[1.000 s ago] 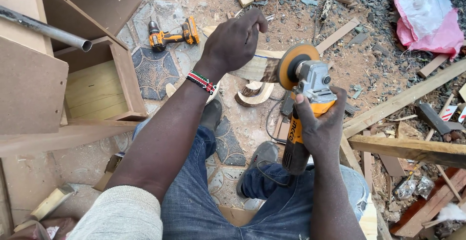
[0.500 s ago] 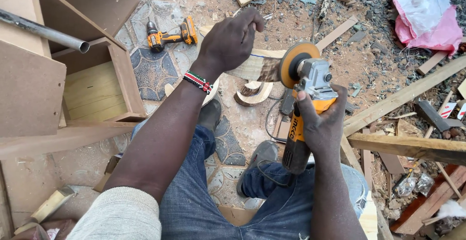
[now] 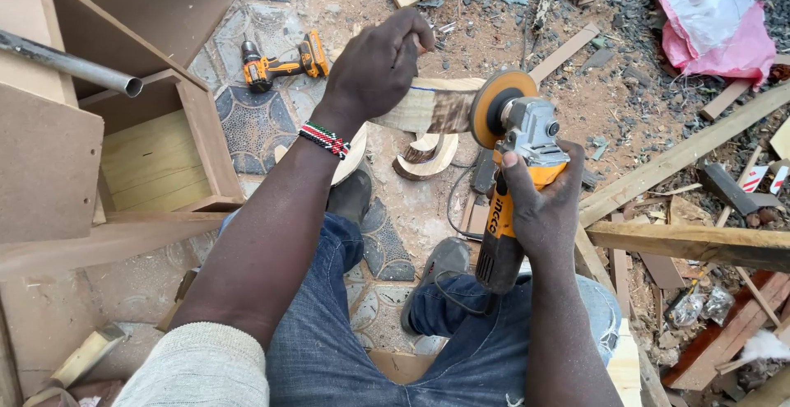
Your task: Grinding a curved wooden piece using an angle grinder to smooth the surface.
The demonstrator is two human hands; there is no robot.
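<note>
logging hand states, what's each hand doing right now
left hand: closed, holding curved wooden piece
right hand: closed around angle grinder

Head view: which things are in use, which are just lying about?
In use: left hand grips curved wooden piece; right hand holds angle grinder, disc against it.

Lying about: cordless drill, wooden box, metal pipe, pink bag, scrap planks.

R hand (image 3: 543, 201) holds grinder (image 3: 514, 168); L hand (image 3: 374, 65) grips wood pc (image 3: 428, 109).
</note>
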